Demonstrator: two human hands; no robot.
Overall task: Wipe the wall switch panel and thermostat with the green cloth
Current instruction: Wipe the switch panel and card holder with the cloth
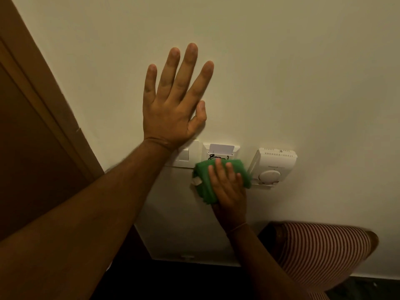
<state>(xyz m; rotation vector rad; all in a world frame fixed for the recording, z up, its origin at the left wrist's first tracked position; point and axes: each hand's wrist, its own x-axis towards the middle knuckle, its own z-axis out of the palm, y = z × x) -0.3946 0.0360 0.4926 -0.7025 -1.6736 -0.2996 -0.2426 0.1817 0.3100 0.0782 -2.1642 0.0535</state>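
My left hand [173,100] lies flat on the cream wall with its fingers spread, just above the white switch panel [186,155]. My right hand [227,187] presses the green cloth [207,176] against the wall over the lower part of the key-card holder [220,151], which has a white card in its slot. The cloth hides that plate's bottom edge. The white thermostat [273,167], with a round dial, is mounted just right of the cloth and stays uncovered. My left wrist covers part of the switch panel's left side.
A brown wooden door frame [43,100] runs down the left. My knee in red-and-white striped fabric [320,250] is at the lower right, near the wall. A white baseboard [194,257] meets dark floor below.
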